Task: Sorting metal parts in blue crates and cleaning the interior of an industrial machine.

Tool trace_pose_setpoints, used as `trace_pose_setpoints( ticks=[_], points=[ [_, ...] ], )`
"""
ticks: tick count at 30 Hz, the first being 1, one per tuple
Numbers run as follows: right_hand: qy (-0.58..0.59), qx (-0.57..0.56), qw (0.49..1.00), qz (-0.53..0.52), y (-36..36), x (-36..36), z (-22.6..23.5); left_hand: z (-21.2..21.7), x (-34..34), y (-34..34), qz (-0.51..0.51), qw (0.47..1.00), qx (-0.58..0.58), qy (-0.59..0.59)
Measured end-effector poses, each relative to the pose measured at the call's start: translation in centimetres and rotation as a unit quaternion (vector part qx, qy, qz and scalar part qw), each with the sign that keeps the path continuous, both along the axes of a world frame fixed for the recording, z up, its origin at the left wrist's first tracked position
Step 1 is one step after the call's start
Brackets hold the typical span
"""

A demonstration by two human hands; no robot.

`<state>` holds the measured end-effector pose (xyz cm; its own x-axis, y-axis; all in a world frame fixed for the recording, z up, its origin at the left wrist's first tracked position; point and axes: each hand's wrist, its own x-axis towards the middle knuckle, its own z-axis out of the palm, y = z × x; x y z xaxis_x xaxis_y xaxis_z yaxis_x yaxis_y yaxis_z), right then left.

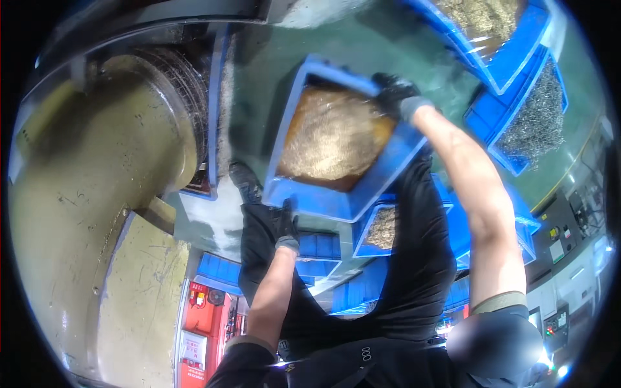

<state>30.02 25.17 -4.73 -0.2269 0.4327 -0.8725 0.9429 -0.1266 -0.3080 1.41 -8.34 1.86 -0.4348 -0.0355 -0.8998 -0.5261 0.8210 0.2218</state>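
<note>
A blue plastic bin (pixel 354 208) is in front of my legs, turned at an angle. Inside lies a heap of small, gold-coloured pieces (pixel 333 139), blurred and too fine to tell apart. My right hand (pixel 396 97), in a black glove with a grey cuff, grips the bin's far right rim. At the near left corner, my gloved left hand (pixel 283 223) holds the bin's near wall, its fingertips partly hidden. Whether the bin touches the floor I cannot tell.
To the left stands a large, worn, yellowish machine bowl (pixel 97 155). At the far right are another blue bin of golden pieces (pixel 482 19) and one of silvery metal pieces (pixel 533 116). More blue bins (pixel 317 246) sit around my legs. A red cabinet (pixel 204 323) is at the lower left.
</note>
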Motion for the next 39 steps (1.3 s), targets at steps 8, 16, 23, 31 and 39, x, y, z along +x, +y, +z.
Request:
trace_pose_setpoints(
  ticks=[8, 16, 23, 31, 39],
  points=[
    [-0.081, 0.123, 0.989, 0.020, 2.7, 4.7, 0.0, -12.7, -4.0, -7.9, 0.252, 0.904, 0.205, -0.278],
    [-0.071, 0.099, 0.987, -0.101, -1.5, 4.2, 5.1, -10.2, -3.0, -2.7, 0.148, 0.981, 0.113, -0.061],
    [-0.066, 0.069, 0.953, -0.289, -6.3, 10.8, 14.5, 2.3, -2.3, 7.0, 0.024, 0.989, 0.143, -0.031],
    [-0.103, 0.213, 0.918, -0.317, -3.8, 21.9, 21.4, 10.4, 1.1, 20.8, -0.162, 0.958, 0.238, -0.005],
    [-0.041, 0.209, 0.895, -0.392, 2.5, 36.7, 15.1, 8.5, 15.3, 53.6, -0.694, 0.707, 0.081, 0.109]
  ],
)
